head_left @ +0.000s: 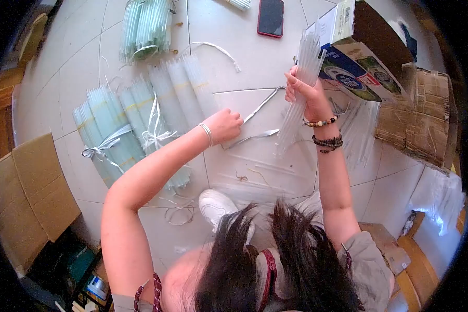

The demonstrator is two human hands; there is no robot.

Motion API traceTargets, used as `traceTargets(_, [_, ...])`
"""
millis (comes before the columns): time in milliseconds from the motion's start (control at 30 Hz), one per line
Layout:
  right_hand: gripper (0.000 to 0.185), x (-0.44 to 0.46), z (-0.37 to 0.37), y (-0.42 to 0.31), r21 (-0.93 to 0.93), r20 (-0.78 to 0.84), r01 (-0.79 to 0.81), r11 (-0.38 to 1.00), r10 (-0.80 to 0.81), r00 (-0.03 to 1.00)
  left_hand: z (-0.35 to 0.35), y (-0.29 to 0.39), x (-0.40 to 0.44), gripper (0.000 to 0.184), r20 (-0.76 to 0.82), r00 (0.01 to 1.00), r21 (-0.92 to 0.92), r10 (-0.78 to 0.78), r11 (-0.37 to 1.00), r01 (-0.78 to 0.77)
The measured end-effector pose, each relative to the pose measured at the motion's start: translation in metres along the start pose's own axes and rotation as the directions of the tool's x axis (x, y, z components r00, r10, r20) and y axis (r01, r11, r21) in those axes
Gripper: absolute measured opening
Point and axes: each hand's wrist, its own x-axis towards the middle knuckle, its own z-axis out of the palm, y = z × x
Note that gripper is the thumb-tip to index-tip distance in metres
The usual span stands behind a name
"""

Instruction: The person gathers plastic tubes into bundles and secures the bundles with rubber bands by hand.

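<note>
My right hand (308,96) is wrapped round a bundle of thin clear tubes (309,54), held tilted above the floor. Closer to the middle, my left hand (226,126) is closed with its fingers curled under; whatever they may pinch is hidden. A flat white ribbon (260,106) runs along the floor close to its fingertips, and I cannot tell whether they touch. Left of this hand lie several bundles of pale tubes (179,86) with yellow bands. White ribbon bows (156,136) tie some of them together. Loose clear tubes (356,130) lie beyond my right wrist.
A phone (271,18) lies on the tiled floor (223,57) at the top. Another stack of tubes (146,28) sits at upper left. An open printed carton (359,62) and brown cardboard (416,117) stand on the right. A cardboard box flap (31,192) is at left.
</note>
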Motion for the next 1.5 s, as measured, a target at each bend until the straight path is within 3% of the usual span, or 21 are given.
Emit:
traceTargets(167, [0.016, 0.003, 0.008, -0.005, -0.075, 0.043, 0.017, 0.997, -0.014, 0.999, -0.031, -0.015, -0.003, 0.009, -0.225, 0.974, -0.186, -0.034, 0.982, -0.009])
traceTargets(267, [0.017, 0.005, 0.016, -0.009, -0.054, 0.119, 0.026, 0.998, -0.019, 0.993, -0.067, -0.028, -0.017, 0.013, -0.650, 0.662, -0.495, -0.372, 0.869, 0.001])
traceTargets(300, [0.017, 0.005, 0.019, -0.010, -0.031, 0.155, 0.024, 0.999, -0.019, 0.988, -0.099, -0.024, -0.022, 0.019, -0.650, 0.514, -0.633, -0.560, 0.773, 0.042])
traceTargets(367, [0.020, 0.007, 0.030, -0.011, -0.041, 0.268, 0.091, 0.995, -0.077, 0.960, -0.132, -0.019, -0.021, 0.019, -0.533, 0.245, -0.839, -0.810, 0.470, -0.274])
traceTargets(400, [0.022, 0.008, 0.038, -0.011, -0.039, 0.325, 0.126, 0.991, -0.106, 0.940, -0.143, -0.015, -0.018, 0.018, -0.526, 0.217, -0.820, -0.822, 0.423, -0.384])
traceTargets(467, [0.024, 0.007, 0.061, -0.013, -0.282, 0.323, 0.336, 0.898, -0.241, 0.915, -0.157, -0.008, -0.013, 0.016, -0.507, 0.162, -0.736, -0.846, 0.328, -0.592])
traceTargets(500, [0.026, 0.008, 0.071, -0.013, -0.396, 0.335, 0.428, 0.813, -0.306, 0.891, -0.156, -0.004, -0.012, 0.018, -0.478, 0.171, -0.758, -0.862, 0.306, -0.575])
traceTargets(567, [0.034, 0.014, 0.077, -0.001, -0.376, 0.279, 0.399, 0.836, -0.309, 0.909, -0.145, -0.002, -0.012, 0.046, -0.612, 0.147, -0.776, -0.777, 0.556, -0.298])
traceTargets(667, [0.036, 0.019, 0.082, 0.010, -0.428, 0.247, 0.305, 0.851, -0.215, 0.945, -0.137, 0.007, -0.010, 0.093, -0.682, -0.208, -0.682, -0.701, 0.712, -0.165])
traceTargets(700, [0.038, 0.021, 0.082, 0.016, -0.534, 0.295, 0.393, 0.749, -0.271, 0.917, -0.139, 0.010, -0.010, 0.103, -0.651, -0.170, -0.707, -0.740, 0.672, -0.220])
traceTargets(767, [0.037, 0.014, 0.090, 0.025, -0.479, 0.294, 0.467, 0.743, -0.366, 0.883, -0.146, 0.017, -0.009, 0.124, -0.585, -0.086, -0.749, -0.807, 0.578, -0.324])
traceTargets(800, [0.036, 0.013, 0.089, 0.035, -0.362, 0.265, 0.418, 0.833, -0.338, 0.903, -0.145, 0.026, -0.006, 0.118, -0.504, 0.060, -0.797, -0.862, 0.438, -0.416])
traceTargets(900, [0.035, 0.013, 0.080, 0.062, -0.194, 0.237, 0.393, 0.899, -0.346, 0.908, -0.125, 0.023, 0.002, 0.103, -0.513, 0.068, -0.843, -0.856, 0.487, -0.228])
traceTargets(933, [0.034, 0.013, 0.079, 0.066, -0.279, 0.261, 0.484, 0.830, -0.419, 0.870, -0.122, 0.023, 0.004, 0.097, -0.491, 0.072, -0.862, -0.868, 0.473, -0.181])
traceTargets(967, [0.033, 0.014, 0.077, 0.070, -0.357, 0.291, 0.564, 0.744, -0.485, 0.824, -0.120, 0.024, 0.005, 0.096, -0.477, 0.085, -0.865, -0.875, 0.451, -0.222])
traceTargets(1067, [0.032, 0.019, 0.063, 0.087, -0.256, 0.246, 0.303, 0.918, -0.241, 0.939, -0.112, 0.023, 0.011, 0.092, -0.458, 0.092, -0.835, -0.884, 0.392, -0.386])
traceTargets(1167, [0.032, 0.032, 0.051, 0.110, -0.184, 0.189, 0.155, 0.971, -0.120, 0.975, -0.097, 0.012, 0.024, 0.091, -0.466, 0.049, -0.734, -0.884, 0.355, -0.579])
traceTargets(1233, [0.032, 0.040, 0.046, 0.121, -0.259, 0.235, 0.267, 0.928, -0.208, 0.950, -0.087, 0.009, 0.030, 0.094, -0.458, 0.067, -0.696, -0.887, 0.311, -0.647])
traceTargets(1333, [0.033, 0.054, 0.036, 0.147, -0.288, 0.262, 0.280, 0.916, -0.207, 0.943, -0.082, 0.008, 0.031, 0.071, -0.485, 0.016, -0.852, -0.874, 0.469, -0.231])
traceTargets(1433, [0.034, 0.031, 0.052, 0.108, -0.275, 0.317, 0.342, 0.899, -0.252, 0.914, -0.085, 0.009, 0.032, 0.053, -0.535, -0.017, -0.825, -0.845, 0.526, -0.208])
traceTargets(1500, [0.036, 0.040, 0.054, 0.135, -0.297, 0.300, 0.344, 0.891, -0.255, 0.919, -0.080, 0.009, 0.032, 0.043, -0.485, -0.034, -0.861, -0.874, 0.484, -0.157])
